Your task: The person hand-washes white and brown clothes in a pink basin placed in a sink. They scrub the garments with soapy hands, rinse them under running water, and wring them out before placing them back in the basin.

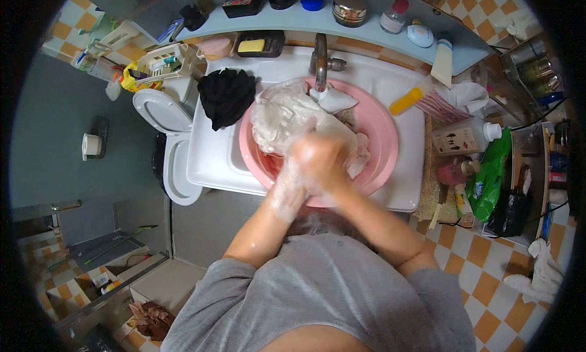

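Note:
A pink plastic basin (387, 146) sits in the white washbasin (407, 187), under the metal tap (321, 59). Wet white cloth (286, 116) bunches up over its left and middle part. Both my hands meet above the basin, blurred by motion. My right hand (327, 157) is closed in a fist over my left hand (300, 162), with the white cloth gathered at them. Single fingers cannot be made out. Suds coat my left wrist and forearm. Smaller pale cloth pieces (360, 157) lie to the right of my hands, and something red shows inside the basin at lower left.
Black cloth (226, 97) lies on the washbasin's left rim. Yellow soap (251, 46) rests in a black dish behind it. Toiletries line the glass shelf (293, 20). A toilet (183, 169) stands left; a large bottle (462, 136) and green bag (491, 178) sit right.

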A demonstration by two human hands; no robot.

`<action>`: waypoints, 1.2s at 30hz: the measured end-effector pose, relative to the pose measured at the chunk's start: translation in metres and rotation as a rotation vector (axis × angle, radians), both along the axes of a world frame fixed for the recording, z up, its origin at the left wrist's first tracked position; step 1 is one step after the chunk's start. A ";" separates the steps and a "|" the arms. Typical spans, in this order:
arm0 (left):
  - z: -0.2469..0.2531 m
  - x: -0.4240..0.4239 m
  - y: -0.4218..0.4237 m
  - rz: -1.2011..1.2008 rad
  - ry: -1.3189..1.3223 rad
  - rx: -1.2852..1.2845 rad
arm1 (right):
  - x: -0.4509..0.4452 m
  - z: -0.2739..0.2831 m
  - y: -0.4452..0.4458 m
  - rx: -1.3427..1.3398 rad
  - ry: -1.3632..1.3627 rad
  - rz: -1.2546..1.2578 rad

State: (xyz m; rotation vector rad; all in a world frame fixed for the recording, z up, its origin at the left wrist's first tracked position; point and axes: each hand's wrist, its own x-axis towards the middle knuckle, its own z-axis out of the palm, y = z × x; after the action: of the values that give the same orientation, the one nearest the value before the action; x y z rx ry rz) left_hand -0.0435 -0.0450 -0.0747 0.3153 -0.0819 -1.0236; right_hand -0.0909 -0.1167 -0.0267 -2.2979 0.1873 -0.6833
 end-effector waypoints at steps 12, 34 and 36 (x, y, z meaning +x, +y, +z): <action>-0.023 0.025 -0.003 -0.167 0.129 -0.204 | 0.002 0.005 0.008 -0.112 -0.248 -0.010; 0.080 0.025 0.021 0.032 -0.660 0.690 | -0.021 0.039 -0.058 1.372 -0.172 0.040; 0.077 0.028 0.024 -0.014 -0.537 0.654 | -0.020 0.040 -0.059 1.433 -0.187 0.025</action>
State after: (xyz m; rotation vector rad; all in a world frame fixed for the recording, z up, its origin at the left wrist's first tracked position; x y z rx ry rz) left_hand -0.0159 -0.0214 0.0023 1.1841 -0.2333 -0.9353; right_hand -0.1107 -0.1759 0.0133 -0.8609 0.3928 -0.4679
